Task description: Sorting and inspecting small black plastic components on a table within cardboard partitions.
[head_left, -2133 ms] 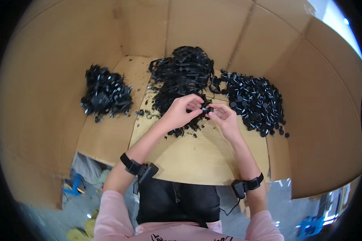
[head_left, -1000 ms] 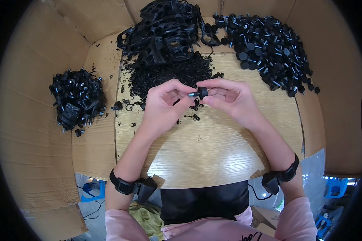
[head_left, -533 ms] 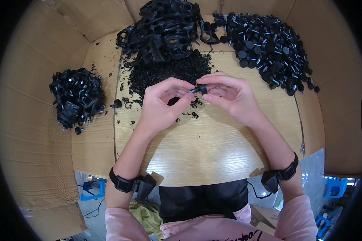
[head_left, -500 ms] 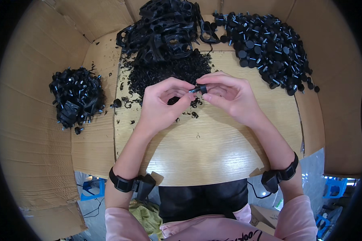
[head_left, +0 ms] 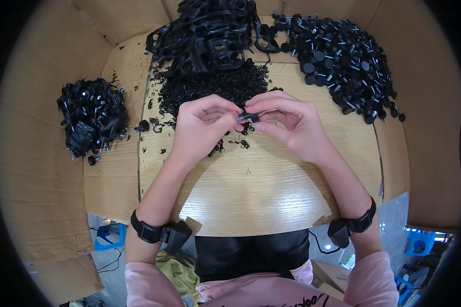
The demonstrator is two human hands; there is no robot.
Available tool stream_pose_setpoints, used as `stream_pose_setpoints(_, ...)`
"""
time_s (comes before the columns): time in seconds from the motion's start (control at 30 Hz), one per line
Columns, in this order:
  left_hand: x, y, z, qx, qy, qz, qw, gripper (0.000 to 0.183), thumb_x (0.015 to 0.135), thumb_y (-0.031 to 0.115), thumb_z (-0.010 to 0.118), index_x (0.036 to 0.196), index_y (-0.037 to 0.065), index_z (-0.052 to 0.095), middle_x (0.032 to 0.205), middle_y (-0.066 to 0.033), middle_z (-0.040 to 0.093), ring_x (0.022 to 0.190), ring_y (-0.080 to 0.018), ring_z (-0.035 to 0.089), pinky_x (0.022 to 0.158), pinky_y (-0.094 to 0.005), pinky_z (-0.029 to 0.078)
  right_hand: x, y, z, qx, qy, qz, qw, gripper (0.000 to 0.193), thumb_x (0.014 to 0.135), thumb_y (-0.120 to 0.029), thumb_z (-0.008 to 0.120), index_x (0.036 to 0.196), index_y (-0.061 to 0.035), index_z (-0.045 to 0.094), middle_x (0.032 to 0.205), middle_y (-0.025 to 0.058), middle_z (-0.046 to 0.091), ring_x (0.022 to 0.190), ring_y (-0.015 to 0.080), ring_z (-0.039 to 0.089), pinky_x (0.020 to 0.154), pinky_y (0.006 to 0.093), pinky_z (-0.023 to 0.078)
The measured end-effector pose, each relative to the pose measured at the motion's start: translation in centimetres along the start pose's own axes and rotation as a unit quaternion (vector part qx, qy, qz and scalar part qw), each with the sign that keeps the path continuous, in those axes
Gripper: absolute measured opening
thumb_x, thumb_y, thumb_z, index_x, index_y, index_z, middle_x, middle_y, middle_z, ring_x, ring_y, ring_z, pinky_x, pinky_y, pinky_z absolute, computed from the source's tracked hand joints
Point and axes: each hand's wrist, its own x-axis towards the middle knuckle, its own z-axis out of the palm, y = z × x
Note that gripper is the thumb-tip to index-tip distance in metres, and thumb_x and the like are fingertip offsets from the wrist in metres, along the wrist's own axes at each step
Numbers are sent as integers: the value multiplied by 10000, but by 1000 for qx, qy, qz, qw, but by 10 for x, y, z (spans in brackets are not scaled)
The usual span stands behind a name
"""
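Between my two hands is a black round-headed bolt [head_left: 254, 118] with a threaded stud pointing left. My left hand [head_left: 195, 128] pinches the stud end between thumb and fingers. At the black head, the thumb and fingers of my right hand [head_left: 298, 127] are closed from the other side. Just beyond my hands spreads a heap of small curly black scraps [head_left: 210, 89], with several loose bits near my left fingertips. One thin ring-shaped scrap [head_left: 248, 173] lies apart on the wooden table [head_left: 261, 204].
Large black perforated sheets [head_left: 205, 41] are heaped at the far middle. A big pile of round-headed bolts [head_left: 343, 61] sits at the far right. On the left is a smaller bolt pile [head_left: 92, 117], two single bolts beside it. Cardboard walls [head_left: 41, 153] enclose the table.
The whole view has shifted a little. Both hands still hold the bolt in nearly the same spot; its tilt differs slightly, and the left fingertips have eased around the stud.
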Motion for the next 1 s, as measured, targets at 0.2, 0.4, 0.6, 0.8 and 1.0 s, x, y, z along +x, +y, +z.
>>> stream_pose_setpoints(0.2, 2, 2, -2, -30, -5, -31, 999, 153, 851, -60, 522, 943, -57, 644, 836, -130, 676, 767, -178, 679, 697, -263, 535, 1, 0, 0, 14, 8, -2, 1000, 322, 813, 90, 632, 1118, -13, 647, 1153, 99, 593, 1006, 154, 590, 892, 278, 506)
stream_pose_setpoints(0.4, -1, -2, -1, -7, -39, 21, 999, 162, 836, -71, 553, 980, -60, 626, 851, -125, 674, 822, -171, 676, 776, -280, 543, 1, -1, 0, 17, 16, 7, 1000, 321, 814, 82, 639, 1125, 1, 640, 1124, 94, 599, 974, 149, 597, 888, 278, 507)
stream_pose_setpoints(0.6, -2, -2, -1, 18, -37, 24, 999, 158, 824, -76, 577, 975, -64, 621, 885, -125, 675, 826, -165, 676, 793, -281, 545, 1, -2, 1, 21, 15, 27, 999, 326, 810, 67, 653, 1128, -4, 642, 1096, 88, 605, 953, 143, 601, 878, 277, 512)
stream_pose_setpoints(0.8, 1, -5, -5, -14, -14, -16, 1000, 108, 813, -35, 607, 909, -68, 642, 838, -123, 683, 756, -151, 678, 685, -253, 550, 1, -1, 3, 5, -7, 30, 1000, 316, 811, 58, 658, 1121, -7, 647, 1092, 81, 605, 945, 136, 602, 873, 272, 512)
stream_pose_setpoints(1.0, 3, -1, -5, -81, -12, -53, 995, 154, 825, -48, 559, 964, -56, 624, 858, -143, 671, 721, -173, 670, 674, -275, 543, -1, -6, 5, 19, 11, 99, 995, 332, 833, 34, 660, 1161, 20, 612, 1054, 96, 647, 932, 138, 637, 847, 269, 524)
